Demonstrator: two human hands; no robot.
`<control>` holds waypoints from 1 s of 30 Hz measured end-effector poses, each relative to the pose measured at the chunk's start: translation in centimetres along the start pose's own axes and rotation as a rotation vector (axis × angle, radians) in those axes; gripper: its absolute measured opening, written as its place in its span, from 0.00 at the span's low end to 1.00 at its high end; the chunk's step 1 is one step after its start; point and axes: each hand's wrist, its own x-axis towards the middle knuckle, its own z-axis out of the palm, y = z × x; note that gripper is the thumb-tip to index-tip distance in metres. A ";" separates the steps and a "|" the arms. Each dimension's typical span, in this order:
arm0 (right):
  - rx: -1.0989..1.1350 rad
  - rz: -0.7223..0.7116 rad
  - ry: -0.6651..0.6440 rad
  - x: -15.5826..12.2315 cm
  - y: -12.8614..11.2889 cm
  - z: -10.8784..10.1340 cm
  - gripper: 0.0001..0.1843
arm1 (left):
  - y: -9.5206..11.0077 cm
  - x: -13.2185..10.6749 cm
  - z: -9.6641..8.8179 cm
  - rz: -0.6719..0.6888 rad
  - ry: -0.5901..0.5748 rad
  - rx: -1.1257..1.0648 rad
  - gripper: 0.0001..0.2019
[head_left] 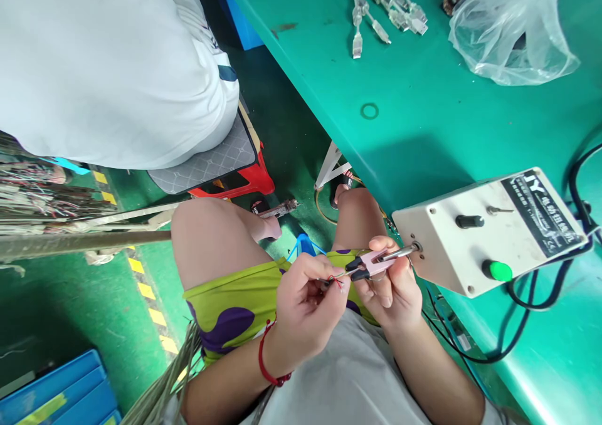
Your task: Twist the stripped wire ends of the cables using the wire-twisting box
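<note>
My left hand (313, 303) is closed in a pinch on a thin cable whose fine wire ends, one of them red (335, 280), stick out at the fingertips. These ends lie close to the black tips of a pink clip (375, 262); whether the tips grip a wire I cannot make out. My right hand (395, 284) has its fingers around the clip from behind and below. The clip sits on a metal shaft (399, 253) coming out of a white control box (493, 230), which has a black knob (469, 221), a toggle switch and a green button (497, 270).
The box stands on a green table (414, 124) with black cables (522, 334) beside it. USB cables (392, 2) and a clear plastic bag (512, 33) lie farther back. A person in white (117, 68) sits on a stool (207, 162) at left. Bundled cables (164, 375) hang near my left arm.
</note>
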 end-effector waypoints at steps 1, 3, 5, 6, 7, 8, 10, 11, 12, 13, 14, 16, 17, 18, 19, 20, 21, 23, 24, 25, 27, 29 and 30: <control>0.002 0.000 -0.006 0.0 -0.1 0.1 0.27 | 0.0 0.0 0.0 0.004 0.002 -0.007 0.12; 0.011 0.014 -0.019 0.0 -0.4 0.3 0.28 | 0.1 0.1 0.1 0.008 0.011 -0.011 0.12; 0.028 0.045 -0.039 -0.1 -0.7 0.4 0.31 | 0.1 0.1 0.0 0.009 0.013 -0.011 0.12; 0.039 0.059 -0.053 -0.1 -0.8 0.5 0.34 | 0.1 0.1 -0.1 0.008 0.007 -0.017 0.12; 0.053 0.068 -0.068 -0.1 -0.8 0.4 0.37 | 0.0 0.1 -0.2 0.007 -0.004 -0.027 0.11; 0.066 0.072 -0.083 -0.1 -0.7 0.2 0.41 | -0.1 0.0 -0.3 0.004 -0.016 -0.042 0.09; 0.082 0.071 -0.104 -0.1 0.0 -0.4 0.45 | -0.4 -0.2 -0.5 0.001 -0.029 -0.077 0.07; 0.084 0.069 -0.111 -0.2 0.5 -0.8 0.44 | -0.6 -0.3 -0.6 -0.002 -0.024 -0.093 0.07; 0.080 0.070 -0.114 -0.2 1.1 -1.2 0.41 | -0.8 -0.4 -0.7 -0.008 -0.014 -0.104 0.07; 0.073 0.076 -0.118 -0.2 1.8 -1.7 0.37 | -1.0 -0.6 -0.7 -0.016 -0.001 -0.114 0.07; 0.066 0.087 -0.122 -0.2 2.5 -2.2 0.34 | -1.2 -0.7 -0.8 -0.023 0.009 -0.125 0.07; 0.050 0.122 -0.123 -0.3 3.9 -3.0 0.27 | -1.4 -0.8 -0.7 -0.031 0.023 -0.159 0.06; 0.047 0.135 -0.120 -0.3 4.5 -3.3 0.25 | -1.5 -0.9 -0.6 -0.032 0.029 -0.181 0.06; 0.046 0.146 -0.113 -0.3 5.0 -3.6 0.23 | -1.6 -0.9 -0.6 -0.034 0.034 -0.203 0.06; 0.050 0.154 -0.104 -0.3 5.4 -3.8 0.22 | -1.6 -0.9 -0.5 -0.038 0.039 -0.223 0.06; 0.056 0.165 -0.095 -0.2 5.8 -3.9 0.22 | -1.6 -0.9 -0.4 -0.043 0.042 -0.240 0.05; 0.061 0.179 -0.088 -0.1 6.2 -4.1 0.22 | -1.6 -0.9 -0.4 -0.048 0.041 -0.253 0.05; 0.064 0.209 -0.081 0.3 6.7 -4.4 0.22 | -1.6 -0.8 -0.4 -0.050 0.039 -0.263 0.04; 0.060 0.223 -0.079 0.5 6.9 -4.5 0.23 | -1.6 -0.8 -0.4 -0.049 0.044 -0.265 0.04; 0.053 0.234 -0.078 0.7 7.1 -4.6 0.23 | -1.5 -0.7 -0.4 -0.045 0.048 -0.270 0.04; 0.033 0.247 -0.068 1.1 7.4 -4.9 0.23 | -1.3 -0.5 -0.3 -0.042 0.047 -0.289 0.04; 0.016 0.252 -0.052 1.3 7.5 -5.1 0.21 | -1.2 -0.4 -0.3 -0.047 0.032 -0.307 0.04; 0.008 0.251 -0.042 1.5 7.5 -5.2 0.20 | -1.1 -0.3 -0.4 -0.052 0.027 -0.304 0.04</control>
